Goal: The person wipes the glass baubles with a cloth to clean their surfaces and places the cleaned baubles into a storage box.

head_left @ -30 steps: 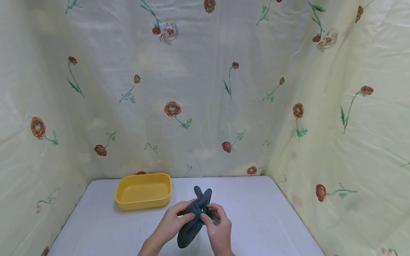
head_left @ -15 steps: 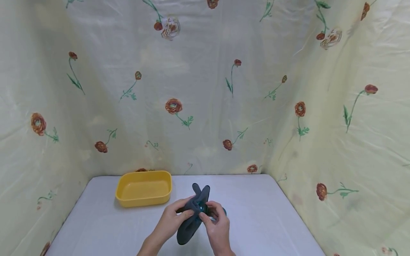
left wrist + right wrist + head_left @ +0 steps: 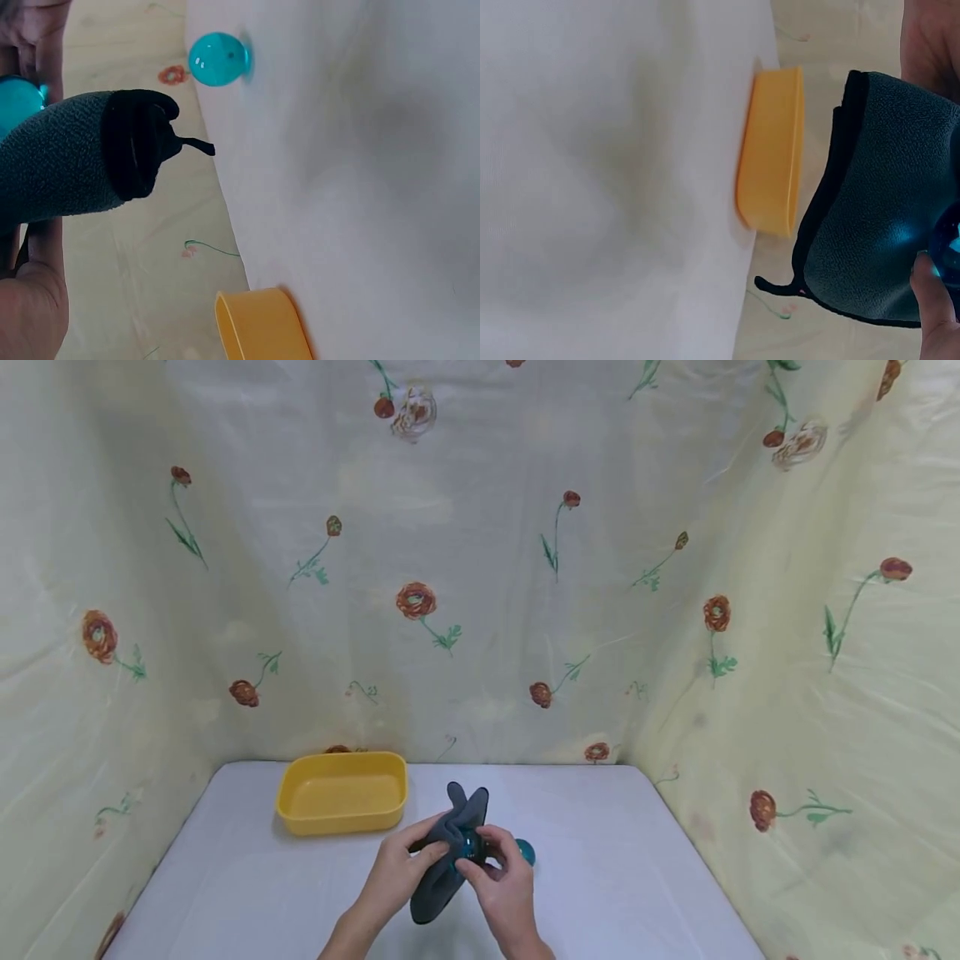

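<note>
Above a white surface [image 3: 600, 860], we are watching a person's two hands meeting over one small piece of work. The left hand [image 3: 393, 866] is gripping a bunched dark grey cloth [image 3: 435, 889], its fingers curling around the folds, while the right hand [image 3: 506, 889] is pinching a glossy teal globe [image 3: 471, 845] — thumb and fingers are standing only as far apart as the globe is wide. That globe is being held in the air between the hands, its side touching the cloth. A second globe [image 3: 216, 58] is resting on the surface just beyond the right hand, apart from the cloth. Farther back on the left, a yellow tub [image 3: 341, 824] is standing upright, and a flowered curtain [image 3: 487, 485] is hanging behind. As for progress, we are judging the handling to be midway: cloth and globe are both lifted and brought together, so that much is counting as done. Setting them down is remaining, by our reading — and neither globe is sitting in the tub. We are not able to tell whether the second globe is finished or waiting.
</note>
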Tool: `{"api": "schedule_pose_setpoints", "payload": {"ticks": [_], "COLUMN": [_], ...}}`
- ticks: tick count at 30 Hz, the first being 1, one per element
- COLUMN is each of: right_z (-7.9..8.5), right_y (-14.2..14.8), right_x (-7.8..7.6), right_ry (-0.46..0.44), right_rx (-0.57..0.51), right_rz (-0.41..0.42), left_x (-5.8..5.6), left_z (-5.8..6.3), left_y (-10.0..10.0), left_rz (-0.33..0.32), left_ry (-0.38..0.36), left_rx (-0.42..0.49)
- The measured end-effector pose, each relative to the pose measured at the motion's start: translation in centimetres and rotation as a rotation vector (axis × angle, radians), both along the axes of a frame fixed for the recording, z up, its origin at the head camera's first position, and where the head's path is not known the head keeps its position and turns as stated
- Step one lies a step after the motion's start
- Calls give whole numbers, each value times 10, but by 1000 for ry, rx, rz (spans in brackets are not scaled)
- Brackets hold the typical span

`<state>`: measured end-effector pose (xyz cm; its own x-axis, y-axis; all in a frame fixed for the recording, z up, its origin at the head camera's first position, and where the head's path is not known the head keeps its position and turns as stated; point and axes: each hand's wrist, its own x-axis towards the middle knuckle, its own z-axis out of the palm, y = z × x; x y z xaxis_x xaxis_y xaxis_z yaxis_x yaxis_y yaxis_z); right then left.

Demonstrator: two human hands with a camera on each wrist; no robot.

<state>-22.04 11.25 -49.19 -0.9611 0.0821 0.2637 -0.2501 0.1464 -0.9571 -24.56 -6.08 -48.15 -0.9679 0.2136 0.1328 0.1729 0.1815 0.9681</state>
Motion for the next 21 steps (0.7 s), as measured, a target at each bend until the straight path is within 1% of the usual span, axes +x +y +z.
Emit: {"api": "schedule_pose_setpoints", "payload": {"ticks": [5, 9, 21], "right_z": [0, 1, 5], "right_y": [-5, -9, -16], "right_x": [-1, -1, -4], "right_ry": [-7, 7, 38], "right_rx": [5, 8, 21], "right_rz": [-22, -24, -30], "left_x": [-2, -3, -4], "left_z": [-2, -2, 2], "left_y": [-4, -9, -16], "left_rz": [32, 59, 89], "left_ry": [14, 32, 30], "left_rx": [-9, -21, -6]}}
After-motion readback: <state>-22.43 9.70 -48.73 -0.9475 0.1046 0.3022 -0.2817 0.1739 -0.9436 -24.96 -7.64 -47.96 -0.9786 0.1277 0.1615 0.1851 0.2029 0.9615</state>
